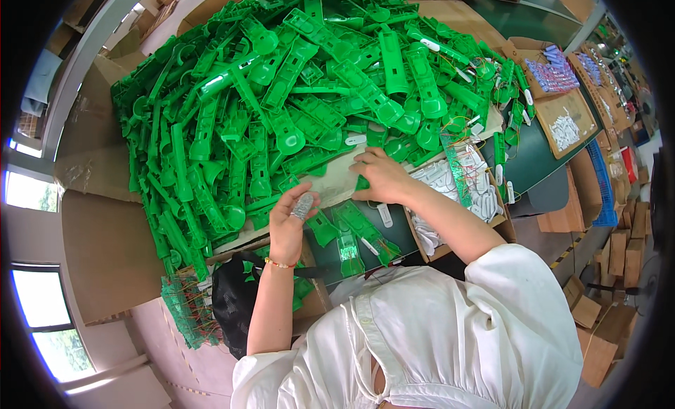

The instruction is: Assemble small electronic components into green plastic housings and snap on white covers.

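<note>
My left hand (287,222) is raised palm-up before the pile, fingers loosely bent and apart; a silvery-grey wrapping (302,206) covers what looks like its thumb. Nothing else shows in it. My right hand (385,178) is bent over the cardboard flap (329,181), with a bit of green plastic piece (361,183) between its thumb and fingers, mostly hidden. Behind both hands rises a big heap of green plastic casings (288,78). Below them, green casings (348,244) with a circuit board lie on the dark green tabletop, beside a small white plastic part (384,215).
A box of white plastic parts (485,198) with a green circuit panel (460,173) stands right of my forearm. Wired green units (503,85) lie farther right. Beyond are a tray of small white pieces (564,131) and a blue crate (603,184). Circuit boards with wires (188,307) hang lower left.
</note>
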A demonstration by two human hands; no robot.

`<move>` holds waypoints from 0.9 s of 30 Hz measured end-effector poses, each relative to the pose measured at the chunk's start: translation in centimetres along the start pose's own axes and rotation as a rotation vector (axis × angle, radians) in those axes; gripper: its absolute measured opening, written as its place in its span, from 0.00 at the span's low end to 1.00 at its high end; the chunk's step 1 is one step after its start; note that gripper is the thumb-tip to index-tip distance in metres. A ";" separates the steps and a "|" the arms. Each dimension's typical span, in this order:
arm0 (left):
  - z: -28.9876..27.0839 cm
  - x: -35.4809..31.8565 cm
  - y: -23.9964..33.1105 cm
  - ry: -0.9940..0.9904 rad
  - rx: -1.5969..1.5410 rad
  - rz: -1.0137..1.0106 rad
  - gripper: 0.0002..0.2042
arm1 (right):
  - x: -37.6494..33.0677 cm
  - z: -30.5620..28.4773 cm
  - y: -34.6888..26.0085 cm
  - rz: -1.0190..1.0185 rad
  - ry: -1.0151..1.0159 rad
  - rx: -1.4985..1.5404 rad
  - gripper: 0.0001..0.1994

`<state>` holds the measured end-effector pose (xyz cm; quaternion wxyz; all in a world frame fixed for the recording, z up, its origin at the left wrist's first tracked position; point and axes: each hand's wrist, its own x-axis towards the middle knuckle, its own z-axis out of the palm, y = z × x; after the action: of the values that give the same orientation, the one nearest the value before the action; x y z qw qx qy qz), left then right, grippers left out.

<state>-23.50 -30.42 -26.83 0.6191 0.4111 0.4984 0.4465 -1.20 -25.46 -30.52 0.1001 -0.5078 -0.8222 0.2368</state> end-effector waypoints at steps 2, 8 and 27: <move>0.4 -0.5 0.1 0.002 0.037 -0.018 0.13 | -0.7 0.2 0.4 -0.032 0.033 0.004 0.29; 0.2 -1.1 -0.3 -0.029 0.078 -0.050 0.15 | -2.6 -0.6 -1.0 -0.190 0.197 0.088 0.27; -2.5 -8.6 3.5 -0.250 -0.685 -0.089 0.16 | -2.2 -4.4 -7.8 0.068 -0.237 2.235 0.33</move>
<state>-27.39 -37.61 -21.77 0.7958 0.2094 0.2578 0.5063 -4.52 -28.98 -22.74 0.4139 -0.1294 -0.1384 0.8904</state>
